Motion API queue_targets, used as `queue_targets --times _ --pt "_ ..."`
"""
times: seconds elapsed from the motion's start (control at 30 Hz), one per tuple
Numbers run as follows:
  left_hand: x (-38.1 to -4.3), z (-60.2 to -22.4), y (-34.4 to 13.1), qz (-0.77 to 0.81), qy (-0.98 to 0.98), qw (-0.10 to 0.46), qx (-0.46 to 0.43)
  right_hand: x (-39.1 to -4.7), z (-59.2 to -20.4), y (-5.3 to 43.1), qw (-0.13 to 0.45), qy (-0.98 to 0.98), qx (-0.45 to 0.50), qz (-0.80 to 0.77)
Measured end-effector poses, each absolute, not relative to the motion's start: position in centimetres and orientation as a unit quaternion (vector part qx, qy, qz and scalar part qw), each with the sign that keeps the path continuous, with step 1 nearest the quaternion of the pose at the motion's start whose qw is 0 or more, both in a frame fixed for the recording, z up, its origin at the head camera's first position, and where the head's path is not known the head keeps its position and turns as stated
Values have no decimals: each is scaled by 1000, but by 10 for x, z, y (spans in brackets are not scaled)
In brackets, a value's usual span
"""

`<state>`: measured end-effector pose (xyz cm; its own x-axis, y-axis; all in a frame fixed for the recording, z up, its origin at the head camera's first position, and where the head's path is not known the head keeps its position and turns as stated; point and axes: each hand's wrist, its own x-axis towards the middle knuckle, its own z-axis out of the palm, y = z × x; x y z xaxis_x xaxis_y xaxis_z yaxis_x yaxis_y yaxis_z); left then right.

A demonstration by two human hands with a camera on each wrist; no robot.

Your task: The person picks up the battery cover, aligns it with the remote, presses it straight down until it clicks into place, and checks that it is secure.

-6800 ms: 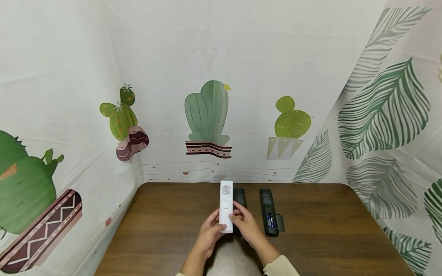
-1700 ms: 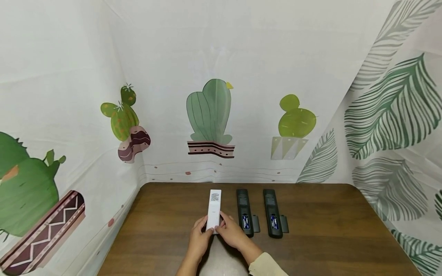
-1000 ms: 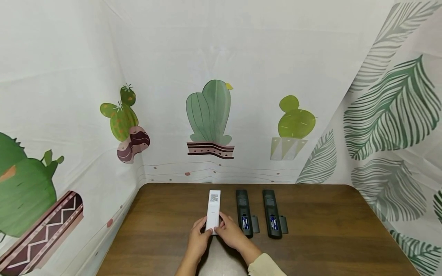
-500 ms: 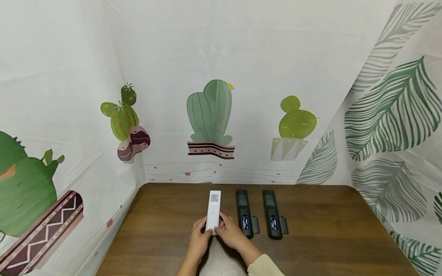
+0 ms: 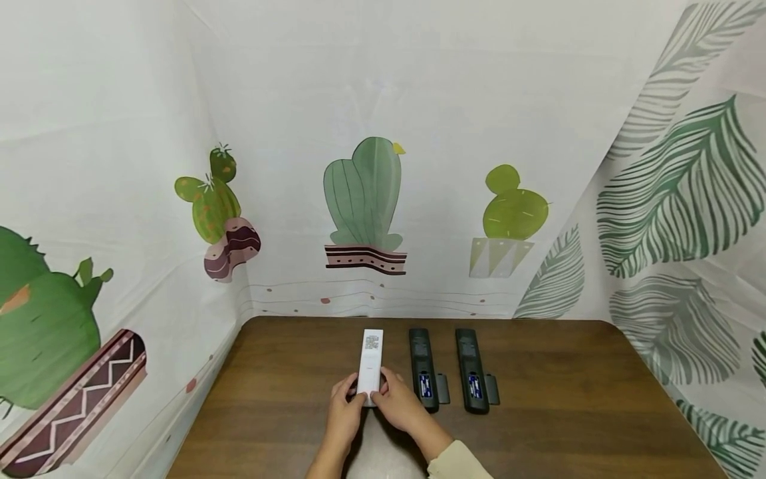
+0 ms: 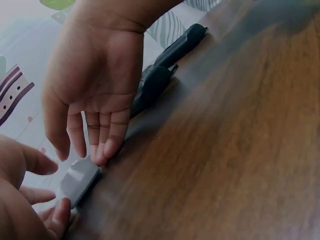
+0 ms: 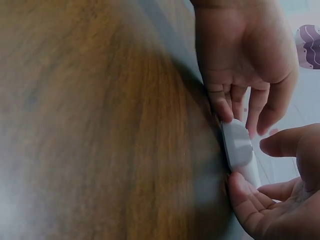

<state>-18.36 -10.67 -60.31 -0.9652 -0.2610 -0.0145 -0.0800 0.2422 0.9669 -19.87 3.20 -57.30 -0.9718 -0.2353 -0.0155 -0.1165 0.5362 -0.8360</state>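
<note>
A white remote control (image 5: pixel 371 362) lies back side up on the wooden table, its printed label at the far end. My left hand (image 5: pixel 344 416) holds its near end from the left, and my right hand (image 5: pixel 402 406) holds it from the right. Seen from above, both thumbs sit over the near end. Fingertips of the two hands touch opposite sides of the white remote control (image 6: pixel 77 179) in the left wrist view. The right wrist view shows its rounded near end (image 7: pixel 239 145) close to the tabletop, between the hands.
Two black remote controls, a nearer one (image 5: pixel 421 352) and a farther one (image 5: pixel 468 352), lie parallel to the right, with blue batteries (image 5: pixel 425 386) showing. A dark battery cover (image 5: pixel 443 389) lies beside each. A printed cloth (image 5: pixel 431 293) hangs behind the table.
Compared with the oldest frame, both hands have brought the white remote control left and down onto the table, uncovering the middle black one. Over the last second, almost nothing has moved.
</note>
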Motion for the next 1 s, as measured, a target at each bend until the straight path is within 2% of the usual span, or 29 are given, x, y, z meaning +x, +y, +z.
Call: queue_targets --times 0.37,0.8,1.0 --pt "-180 -588 -105 -633 -754 110 135 -193 -570 41 51 872 -118 -473" --pt "-177 -574 -96 -669 -725 113 115 -194 -561 59 20 848 -123 -515" --pt "-174 -572 -94 -690 -713 91 91 -195 -556 66 -6 843 -124 -524"
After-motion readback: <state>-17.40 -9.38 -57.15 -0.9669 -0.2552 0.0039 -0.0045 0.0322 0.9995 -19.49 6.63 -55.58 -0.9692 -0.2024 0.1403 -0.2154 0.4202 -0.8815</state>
